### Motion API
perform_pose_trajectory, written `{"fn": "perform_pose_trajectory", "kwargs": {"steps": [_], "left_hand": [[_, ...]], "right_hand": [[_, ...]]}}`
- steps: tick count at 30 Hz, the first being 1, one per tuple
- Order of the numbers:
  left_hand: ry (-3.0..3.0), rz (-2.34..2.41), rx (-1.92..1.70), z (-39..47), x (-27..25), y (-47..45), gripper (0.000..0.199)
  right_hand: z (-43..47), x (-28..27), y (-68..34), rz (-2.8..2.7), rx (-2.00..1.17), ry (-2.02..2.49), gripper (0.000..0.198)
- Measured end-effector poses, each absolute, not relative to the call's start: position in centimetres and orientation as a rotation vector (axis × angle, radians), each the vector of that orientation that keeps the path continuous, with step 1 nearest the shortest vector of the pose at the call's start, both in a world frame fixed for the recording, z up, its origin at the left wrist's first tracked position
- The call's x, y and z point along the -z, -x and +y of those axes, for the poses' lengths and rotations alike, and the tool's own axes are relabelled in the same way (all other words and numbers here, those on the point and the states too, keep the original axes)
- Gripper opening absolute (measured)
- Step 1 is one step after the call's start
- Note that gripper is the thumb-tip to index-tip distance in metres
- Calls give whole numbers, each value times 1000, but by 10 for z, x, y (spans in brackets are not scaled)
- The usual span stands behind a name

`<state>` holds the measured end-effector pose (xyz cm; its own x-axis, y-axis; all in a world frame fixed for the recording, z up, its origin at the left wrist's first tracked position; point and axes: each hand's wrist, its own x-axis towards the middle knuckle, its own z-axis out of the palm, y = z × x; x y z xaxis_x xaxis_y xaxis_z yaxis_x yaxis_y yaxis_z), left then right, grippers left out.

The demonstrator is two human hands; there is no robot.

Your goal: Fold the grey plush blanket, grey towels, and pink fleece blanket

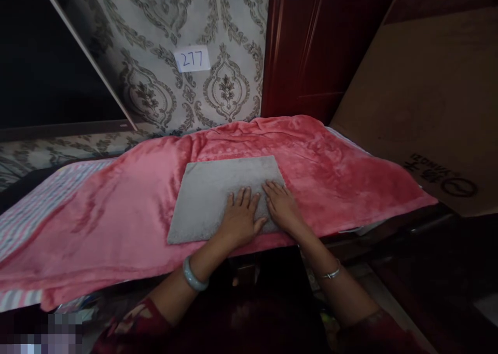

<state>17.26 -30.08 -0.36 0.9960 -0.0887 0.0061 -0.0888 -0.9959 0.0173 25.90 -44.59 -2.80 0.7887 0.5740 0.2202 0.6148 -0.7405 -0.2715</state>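
Note:
A flat grey rectangular cloth (210, 198) with a plush look lies spread on a pink fleece blanket (148, 188). My left hand (241, 214) rests palm down on the right half of the grey cloth, its fingers spread and pointing away from me. At the cloth's right edge lies my right hand (282, 206), also flat, with fingers stretched out. Neither hand grips anything. Whatever lies under the palms is hidden.
Under the blanket shows a striped cloth (46, 198) on the left. A large cardboard box (420, 94) leans at the right beside a dark red door (303, 48). A dark screen (54, 58) stands at the left. A paper marked 277 (192, 58) hangs on the patterned wall.

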Motion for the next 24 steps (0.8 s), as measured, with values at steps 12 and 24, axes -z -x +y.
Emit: {"fn": "perform_pose_trajectory", "kwargs": {"steps": [12, 24], "left_hand": [[-3209, 446, -136, -187, 2, -93, 66], [-3106, 168, -203, -226, -33, -120, 52]], "right_hand": [[-448, 34, -261, -895, 197, 2627, 56], [-462, 36, -273, -780, 323, 2454, 56]]}}
